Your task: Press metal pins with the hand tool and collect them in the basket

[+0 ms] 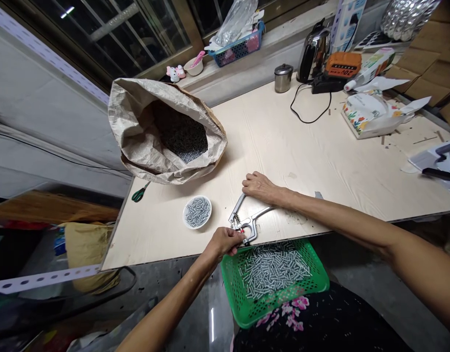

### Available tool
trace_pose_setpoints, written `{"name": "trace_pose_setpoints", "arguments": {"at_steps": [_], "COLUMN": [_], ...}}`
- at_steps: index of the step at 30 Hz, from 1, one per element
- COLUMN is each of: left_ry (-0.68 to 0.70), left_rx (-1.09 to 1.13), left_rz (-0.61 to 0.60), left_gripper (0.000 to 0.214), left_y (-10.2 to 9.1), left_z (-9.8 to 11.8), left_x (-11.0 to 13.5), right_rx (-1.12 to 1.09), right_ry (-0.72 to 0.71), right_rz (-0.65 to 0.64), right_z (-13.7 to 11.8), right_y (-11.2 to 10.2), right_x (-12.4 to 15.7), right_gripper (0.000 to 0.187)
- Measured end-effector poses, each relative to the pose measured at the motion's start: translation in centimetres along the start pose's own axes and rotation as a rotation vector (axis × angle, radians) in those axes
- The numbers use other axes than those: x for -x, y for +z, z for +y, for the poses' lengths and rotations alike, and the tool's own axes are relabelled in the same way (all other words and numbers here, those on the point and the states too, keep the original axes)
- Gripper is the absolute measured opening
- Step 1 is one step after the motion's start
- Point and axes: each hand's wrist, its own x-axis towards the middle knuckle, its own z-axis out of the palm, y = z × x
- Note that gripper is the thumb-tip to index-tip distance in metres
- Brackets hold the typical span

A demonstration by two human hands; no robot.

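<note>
A pair of silver snap-fastener pliers (251, 221) lies on the table near its front edge, handles spread apart and a red piece at the jaws. My right hand (259, 187) is closed round the end of the upper handle. At the jaws, my left hand (227, 240) is closed in a pinch; whatever its fingertips hold is too small to make out. To the left stands a white bowl (197, 212) of small metal pieces. Below the table edge, a green basket (232, 286) holds many short, silvery, threaded-looking pieces.
A large open sack (137, 151) of dark metal pieces stands at the back left. Green-handled scissors (139, 194) lie by the left edge. Farther back are a lidded metal pot (283, 78), a kettle (313, 51), an orange battery (343, 63) and a tissue pack (371, 115).
</note>
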Motion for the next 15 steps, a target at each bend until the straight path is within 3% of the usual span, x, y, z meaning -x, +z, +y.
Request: {"name": "trace_pose_setpoints", "arguments": {"at_steps": [4,5,8,10,15], "left_ry": [0.029,0.036,0.049,0.054,0.077], "left_rx": [0.004,0.005,0.005,-0.002,-0.027], "left_rz": [-0.002,-0.006,-0.017,-0.025,-0.028], "left_gripper": [0.041,0.041,0.039,0.038,0.036], "left_y": [0.1,0.1,0.1,0.1,0.1], "left_z": [0.2,0.2,0.3,0.3,0.4], "left_x": [0.1,0.1,0.1,0.0,0.0], "right_rx": [-0.197,-0.253,-0.311,-0.304,-0.306], "right_ry": [-0.038,-0.06,-0.056,-0.028,0.007], "right_rz": [-0.044,-0.046,-0.046,-0.067,-0.075], "right_z": [-0.4,-0.3,0.1,0.5,1.0], "right_y": [-0.6,-0.7,-0.5,-0.3,-0.7], "right_x": [2.0,2.7,5.1,6.5,7.8], "right_gripper": [0.016,0.027,0.084,0.103,0.101]}}
